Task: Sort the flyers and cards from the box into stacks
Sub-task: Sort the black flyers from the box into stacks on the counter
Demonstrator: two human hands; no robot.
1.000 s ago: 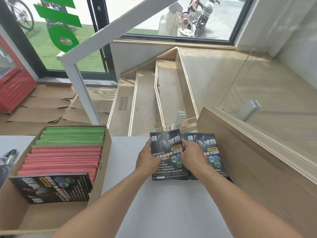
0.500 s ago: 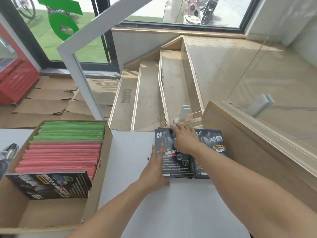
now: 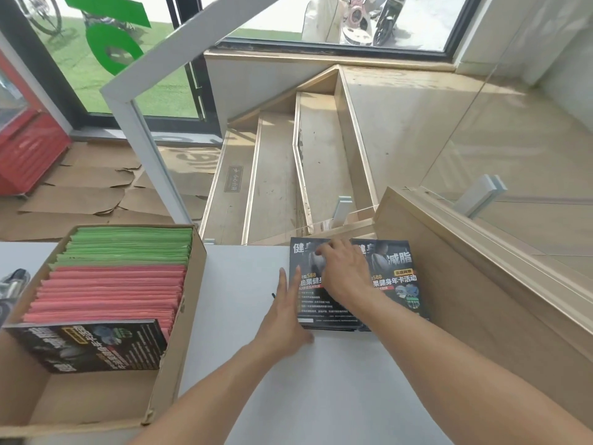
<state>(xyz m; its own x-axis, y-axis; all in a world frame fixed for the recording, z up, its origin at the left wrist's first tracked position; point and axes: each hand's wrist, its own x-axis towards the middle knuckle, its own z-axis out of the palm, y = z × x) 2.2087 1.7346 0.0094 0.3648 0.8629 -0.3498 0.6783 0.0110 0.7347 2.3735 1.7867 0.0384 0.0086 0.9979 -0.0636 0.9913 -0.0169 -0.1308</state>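
Head view: cardboard box (image 3: 175, 354) on the left of the white table (image 3: 288, 396) holds green cards (image 3: 128, 245), pink cards (image 3: 109, 293) and a dark flyer (image 3: 93, 345). Left hand (image 3: 284, 313) lies flat against the dark flyer stack (image 3: 398, 284) (edge side); right hand (image 3: 345, 271) presses on top, fingers straight. Wooden stairs (image 3: 276, 175) beyond.

Your right hand (image 3: 345, 273) hides much of the flyers' (image 3: 394, 277) print; their small text is unreadable. Left of the box (image 3: 179, 342), a dark object (image 3: 11, 285) is cut off.
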